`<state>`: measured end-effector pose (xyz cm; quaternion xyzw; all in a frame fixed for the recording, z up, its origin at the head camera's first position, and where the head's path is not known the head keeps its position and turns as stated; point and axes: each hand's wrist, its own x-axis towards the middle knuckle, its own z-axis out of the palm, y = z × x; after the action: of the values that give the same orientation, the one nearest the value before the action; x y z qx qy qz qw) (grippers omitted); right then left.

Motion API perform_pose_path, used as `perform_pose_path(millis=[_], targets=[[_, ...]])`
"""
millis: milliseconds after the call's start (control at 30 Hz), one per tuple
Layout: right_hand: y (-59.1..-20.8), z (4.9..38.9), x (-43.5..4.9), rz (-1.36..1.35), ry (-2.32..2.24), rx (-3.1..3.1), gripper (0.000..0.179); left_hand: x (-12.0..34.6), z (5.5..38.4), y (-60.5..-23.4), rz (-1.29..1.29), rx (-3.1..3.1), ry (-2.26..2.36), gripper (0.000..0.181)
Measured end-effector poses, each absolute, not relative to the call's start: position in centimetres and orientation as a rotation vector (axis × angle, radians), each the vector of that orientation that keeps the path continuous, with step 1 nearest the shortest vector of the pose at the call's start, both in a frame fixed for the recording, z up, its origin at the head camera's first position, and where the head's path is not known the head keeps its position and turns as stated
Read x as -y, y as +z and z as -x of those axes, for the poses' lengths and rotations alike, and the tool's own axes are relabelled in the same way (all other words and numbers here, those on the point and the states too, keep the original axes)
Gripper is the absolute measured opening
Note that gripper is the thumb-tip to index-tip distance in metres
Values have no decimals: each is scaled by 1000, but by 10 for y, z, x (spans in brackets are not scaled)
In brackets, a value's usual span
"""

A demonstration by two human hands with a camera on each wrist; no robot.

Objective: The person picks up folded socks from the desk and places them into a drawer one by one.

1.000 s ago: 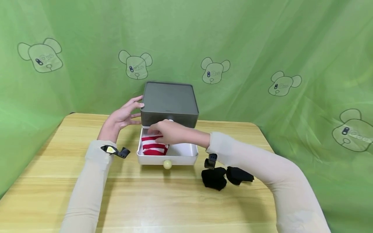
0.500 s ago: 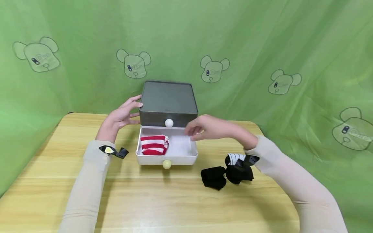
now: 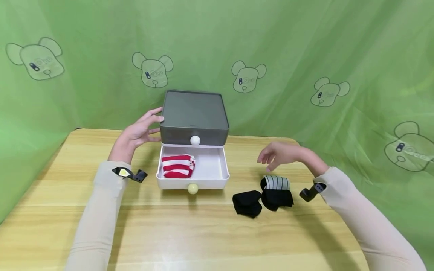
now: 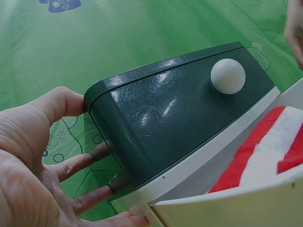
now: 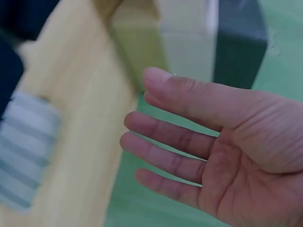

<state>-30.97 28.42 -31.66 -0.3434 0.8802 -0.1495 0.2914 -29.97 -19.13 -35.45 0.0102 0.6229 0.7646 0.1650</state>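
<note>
A small drawer box [image 3: 194,113] with a dark grey top stands at the back of the table, its lower white drawer [image 3: 213,183] pulled out. Inside the drawer's left part lies a folded red-and-white striped sock [image 3: 177,165]. My left hand [image 3: 137,131] touches the box's left side with spread fingers; in the left wrist view the thumb [image 4: 71,101] rests at the upper corner. Held above the table right of the box, my right hand [image 3: 279,154] has nothing in its loosely bent fingers. Just below it lie a folded grey striped sock [image 3: 277,183] and two folded black socks [image 3: 247,203].
The upper drawer is closed and carries a white round knob [image 3: 195,140]; the lower one has a pale yellow knob [image 3: 193,188]. A green curtain [image 3: 203,37] with bear-head prints hangs behind the wooden table [image 3: 190,233].
My right hand has left the red-and-white sock in the drawer and moved right, out over the table near the other socks. The left hand has stayed at the box.
</note>
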Motion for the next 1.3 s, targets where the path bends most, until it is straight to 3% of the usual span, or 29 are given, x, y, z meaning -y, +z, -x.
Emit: perform_pose_path(millis=[533, 933, 1300], targets=[[-377, 318, -330, 738, -501, -2182, 43, 193, 298, -353, -36, -1773, 2181, 72], [-397, 323, -326, 767, -472, -2204, 25, 191, 301, -355, -22, -1760, 2180, 73], [-401, 330, -314, 787, -445, -2311, 32, 192, 301, -355, -5, -1761, 2184, 73]])
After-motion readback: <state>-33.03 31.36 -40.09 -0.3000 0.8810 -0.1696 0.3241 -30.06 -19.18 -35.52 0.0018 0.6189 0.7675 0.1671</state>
